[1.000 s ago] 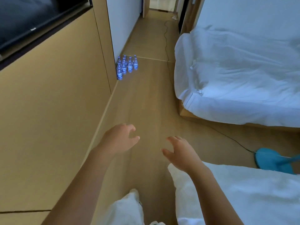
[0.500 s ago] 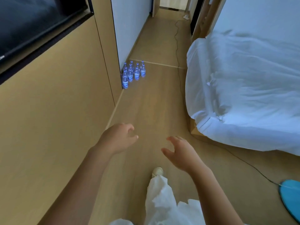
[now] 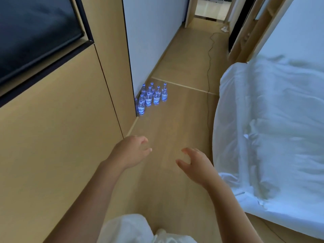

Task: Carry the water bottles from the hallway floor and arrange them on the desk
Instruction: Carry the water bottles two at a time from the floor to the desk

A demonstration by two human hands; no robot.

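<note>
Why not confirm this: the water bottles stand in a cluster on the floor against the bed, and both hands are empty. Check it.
One detail is wrong. The head view shows the water bottles clustered on the floor against the wall corner on the left, across the walkway from the bed. The left hand and right hand are indeed empty.

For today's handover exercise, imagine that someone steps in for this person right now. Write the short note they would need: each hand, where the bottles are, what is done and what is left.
Left hand: held out in front, fingers loosely curled, holding nothing.
Right hand: the same, holding nothing.
Water bottles: all upright in a tight cluster on the hallway floor, at the corner of the white wall, well ahead of both hands. The bed lies to the right.
Done: nothing picked up yet.
Left: walk to the bottles, carry them to the desk, which is not in view, and arrange them there.
</note>
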